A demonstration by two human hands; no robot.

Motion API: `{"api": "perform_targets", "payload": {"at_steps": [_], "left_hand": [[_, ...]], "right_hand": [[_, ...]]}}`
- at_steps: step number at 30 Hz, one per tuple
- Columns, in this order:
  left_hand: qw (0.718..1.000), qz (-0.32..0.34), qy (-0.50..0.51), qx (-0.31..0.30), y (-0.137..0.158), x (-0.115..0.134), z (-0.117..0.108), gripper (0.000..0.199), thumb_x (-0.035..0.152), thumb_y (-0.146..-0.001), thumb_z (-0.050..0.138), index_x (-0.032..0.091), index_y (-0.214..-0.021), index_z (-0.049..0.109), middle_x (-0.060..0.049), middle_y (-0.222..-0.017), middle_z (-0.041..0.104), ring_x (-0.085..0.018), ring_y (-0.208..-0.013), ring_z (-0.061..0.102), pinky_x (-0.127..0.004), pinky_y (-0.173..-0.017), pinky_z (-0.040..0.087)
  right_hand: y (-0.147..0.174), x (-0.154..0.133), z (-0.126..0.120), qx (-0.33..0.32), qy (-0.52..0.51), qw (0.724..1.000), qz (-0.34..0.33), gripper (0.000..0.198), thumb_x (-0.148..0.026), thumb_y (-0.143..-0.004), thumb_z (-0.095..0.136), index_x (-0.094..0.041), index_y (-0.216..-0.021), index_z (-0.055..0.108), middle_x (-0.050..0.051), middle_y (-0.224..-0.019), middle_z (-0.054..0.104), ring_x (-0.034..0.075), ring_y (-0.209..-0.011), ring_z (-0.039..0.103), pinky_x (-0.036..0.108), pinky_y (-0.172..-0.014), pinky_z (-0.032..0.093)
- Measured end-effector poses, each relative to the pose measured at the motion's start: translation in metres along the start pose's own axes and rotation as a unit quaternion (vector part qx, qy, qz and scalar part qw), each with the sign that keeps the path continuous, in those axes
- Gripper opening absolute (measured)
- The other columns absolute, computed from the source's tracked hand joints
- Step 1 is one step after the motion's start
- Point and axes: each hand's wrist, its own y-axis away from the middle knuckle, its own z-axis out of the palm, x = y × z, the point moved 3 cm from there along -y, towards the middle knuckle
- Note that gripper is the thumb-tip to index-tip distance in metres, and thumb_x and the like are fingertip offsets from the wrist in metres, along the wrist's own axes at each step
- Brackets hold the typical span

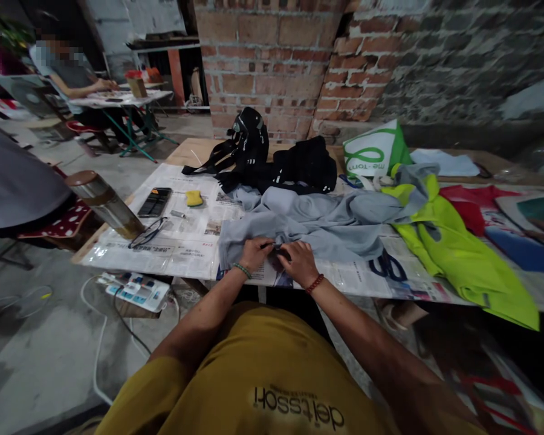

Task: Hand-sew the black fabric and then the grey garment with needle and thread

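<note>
A length of grey cloth (317,211), perhaps a garment, lies rumpled across the newspaper-covered table (163,254). At its near edge my left hand (254,254), with a green bead bracelet, pinches the fabric. My right hand (303,263), with a red bead bracelet, grips the same edge a little to the right. Between the fingertips is a small dark bit that I cannot make out. Dark-handled scissors (388,267) lie to the right of my right hand. A yellow-green jacket (457,248) touches the grey cloth's right end.
On the left are a bottle (106,205), glasses (149,234), a phone (155,202) and a yellow sponge (193,198). Black bags (299,166) and a green-white bag (374,151) stand behind. A power strip (138,291) sits below the left edge. A person (68,75) sits farther off.
</note>
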Motion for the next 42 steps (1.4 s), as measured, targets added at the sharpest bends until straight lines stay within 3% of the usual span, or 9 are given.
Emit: {"api": "perform_targets", "payload": {"at_steps": [7,13,19,22,27,34,42], "left_hand": [[1.000,0.004,-0.001,-0.014,0.000,0.000,0.001,0.015,0.014,-0.078,0.061,0.016,-0.085,0.074,-0.003,-0.084,0.073,-0.014,-0.078,0.065,-0.024,-0.078,0.050],[0.999,0.028,-0.029,-0.019,0.000,-0.001,0.002,0.013,0.016,-0.078,0.061,0.017,-0.083,0.073,-0.001,-0.082,0.072,-0.013,-0.077,0.064,-0.022,-0.075,0.048],[0.995,0.041,-0.084,-0.024,0.001,0.004,0.000,0.011,0.018,-0.078,0.062,0.017,-0.079,0.073,-0.002,-0.081,0.073,-0.013,-0.076,0.065,-0.022,-0.075,0.048],[0.994,0.054,-0.088,-0.026,0.002,0.007,-0.001,0.011,0.019,-0.078,0.062,0.017,-0.078,0.073,-0.002,-0.080,0.073,-0.013,-0.074,0.065,-0.022,-0.074,0.048],[0.993,0.062,-0.092,-0.034,0.001,0.005,0.000,0.013,0.017,-0.077,0.064,0.020,-0.083,0.075,-0.002,-0.084,0.074,-0.014,-0.077,0.066,-0.024,-0.078,0.049],[0.995,0.046,-0.086,-0.038,0.001,0.003,0.002,0.013,0.018,-0.079,0.063,0.019,-0.084,0.075,-0.002,-0.083,0.074,-0.013,-0.076,0.065,-0.022,-0.076,0.049],[0.992,0.071,-0.097,-0.042,0.001,0.006,0.001,0.011,0.016,-0.078,0.064,0.017,-0.080,0.074,-0.002,-0.078,0.073,-0.013,-0.075,0.064,-0.023,-0.075,0.048]], "right_hand": [[-0.003,-0.007,0.009,-0.019,0.033,0.999,0.018,0.022,-0.031,-0.083,0.058,-0.016,-0.098,0.062,0.009,-0.091,0.066,0.025,-0.089,0.050,0.035,-0.078,0.028],[-0.001,-0.005,0.012,-0.002,0.025,0.999,0.024,0.016,-0.027,-0.089,0.049,-0.017,-0.085,0.061,0.007,-0.082,0.064,0.022,-0.084,0.050,0.034,-0.075,0.027],[0.000,-0.005,0.010,0.013,0.023,0.999,0.030,0.022,-0.038,-0.084,0.057,-0.017,-0.075,0.060,0.007,-0.077,0.062,0.022,-0.083,0.050,0.033,-0.075,0.029],[0.000,-0.003,0.011,0.017,0.032,0.998,0.047,0.020,-0.035,-0.083,0.057,-0.018,-0.072,0.060,0.007,-0.077,0.063,0.022,-0.084,0.049,0.033,-0.075,0.029],[0.000,0.001,0.013,0.023,0.009,0.999,0.037,0.020,-0.025,-0.088,0.050,-0.019,-0.075,0.063,0.006,-0.078,0.064,0.021,-0.083,0.050,0.033,-0.074,0.029],[0.002,0.000,0.012,0.008,-0.032,0.998,0.059,0.020,-0.031,-0.090,0.051,-0.018,-0.087,0.066,0.006,-0.084,0.067,0.020,-0.086,0.052,0.034,-0.077,0.029],[0.001,-0.002,0.008,-0.009,-0.058,0.996,0.064,0.027,-0.042,-0.080,0.064,-0.017,-0.091,0.066,0.006,-0.088,0.068,0.022,-0.089,0.054,0.034,-0.081,0.029]]}}
